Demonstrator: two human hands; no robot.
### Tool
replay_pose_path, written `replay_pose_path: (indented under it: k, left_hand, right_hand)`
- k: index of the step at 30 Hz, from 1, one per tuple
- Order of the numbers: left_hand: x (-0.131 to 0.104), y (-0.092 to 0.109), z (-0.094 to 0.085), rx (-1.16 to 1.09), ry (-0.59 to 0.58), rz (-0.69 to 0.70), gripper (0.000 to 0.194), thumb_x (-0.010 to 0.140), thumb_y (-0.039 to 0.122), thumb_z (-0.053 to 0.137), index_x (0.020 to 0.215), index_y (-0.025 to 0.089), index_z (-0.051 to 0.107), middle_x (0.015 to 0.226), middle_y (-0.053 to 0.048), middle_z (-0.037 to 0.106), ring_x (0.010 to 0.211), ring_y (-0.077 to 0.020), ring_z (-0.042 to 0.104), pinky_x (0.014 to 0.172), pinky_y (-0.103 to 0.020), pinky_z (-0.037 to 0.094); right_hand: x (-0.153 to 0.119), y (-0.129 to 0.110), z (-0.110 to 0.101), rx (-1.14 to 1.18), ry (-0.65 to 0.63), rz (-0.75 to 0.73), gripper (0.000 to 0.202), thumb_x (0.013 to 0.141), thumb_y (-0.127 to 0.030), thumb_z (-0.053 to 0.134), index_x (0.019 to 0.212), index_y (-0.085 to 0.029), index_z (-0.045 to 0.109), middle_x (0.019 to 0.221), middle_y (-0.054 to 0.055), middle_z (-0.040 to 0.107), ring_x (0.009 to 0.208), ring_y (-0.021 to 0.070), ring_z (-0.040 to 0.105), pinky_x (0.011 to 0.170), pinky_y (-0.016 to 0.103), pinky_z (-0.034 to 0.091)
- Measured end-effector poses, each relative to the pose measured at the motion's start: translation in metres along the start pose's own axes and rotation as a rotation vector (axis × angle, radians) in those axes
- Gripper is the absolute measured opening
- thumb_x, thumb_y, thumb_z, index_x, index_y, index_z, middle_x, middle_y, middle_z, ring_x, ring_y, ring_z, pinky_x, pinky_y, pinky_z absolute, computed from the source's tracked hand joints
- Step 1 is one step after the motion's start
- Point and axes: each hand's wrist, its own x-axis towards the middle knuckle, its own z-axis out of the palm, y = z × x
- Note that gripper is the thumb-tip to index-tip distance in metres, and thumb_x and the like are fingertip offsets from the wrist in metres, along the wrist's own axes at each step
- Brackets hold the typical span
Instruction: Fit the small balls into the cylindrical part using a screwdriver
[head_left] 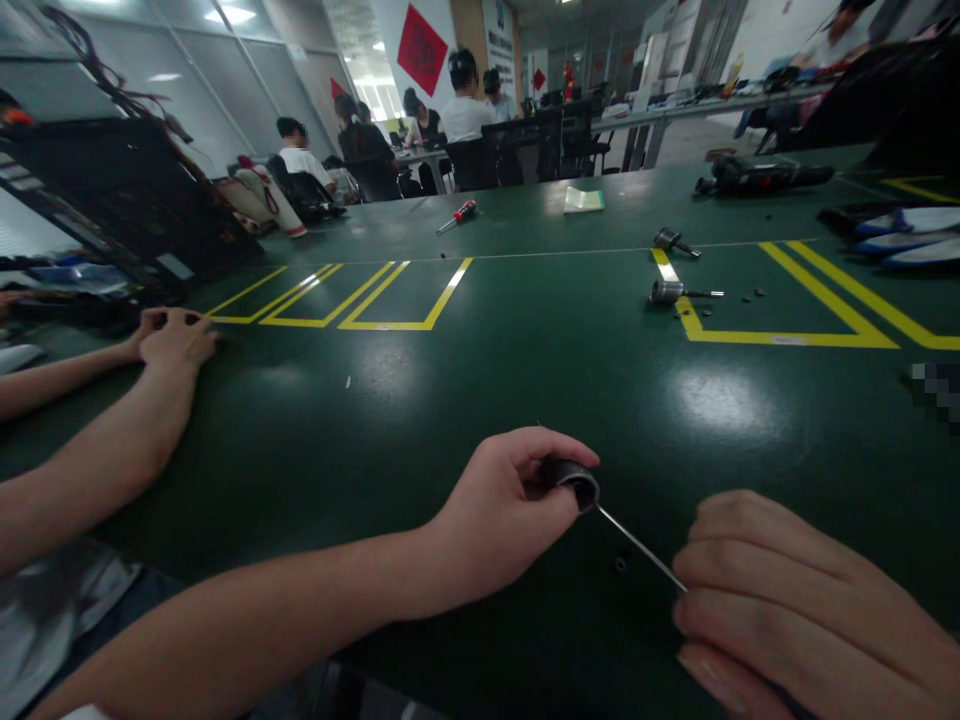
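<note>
Metal cup (573,473), toward worktop's (420,400) near edge; likely stiff, slick; hold outer wall; left grip (517,505) pinching cup; right grip (795,610) pinching rod (637,543).

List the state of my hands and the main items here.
Dark round metal cup: held, mouth open.
Left hand: closed around the cup.
Thin silver metal rod: held, meeting the cup's rim.
Right hand: holding the rod.
Two grey metal cylinders with shafts: on their sides.
Red-handled screwdriver: lying flat.
Small black ring: lying loose.
</note>
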Motion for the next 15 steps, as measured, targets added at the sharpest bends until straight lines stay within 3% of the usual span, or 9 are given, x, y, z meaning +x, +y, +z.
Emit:
replay_pose_path:
  k: [9,15]
  left_hand:
    - [0.001,-0.003,0.0,0.054,0.018,0.063,0.022,0.073,0.013,0.056,0.094,0.012,0.063,0.089,-0.006,0.063,0.084,-0.018,0.064,0.076,-0.031,0.052]
    - [0.003,-0.005,-0.004,0.059,0.003,0.059,0.022,0.074,0.011,0.054,0.094,0.013,0.063,0.093,-0.006,0.064,0.086,-0.0176,0.064,0.078,-0.032,0.053]
  right_hand:
    - [0.003,-0.003,0.005,-0.089,-0.036,-0.004,0.023,0.085,-0.008,0.045,0.07,-0.019,0.056,0.064,0.001,0.064,0.064,0.0149,0.061,0.062,0.029,0.047]
    - [-0.001,0.004,-0.009,0.044,0.039,0.065,0.028,0.087,-0.018,0.044,0.061,-0.021,0.052,0.052,-0.002,0.054,0.051,0.0131,0.055,0.058,0.029,0.047]
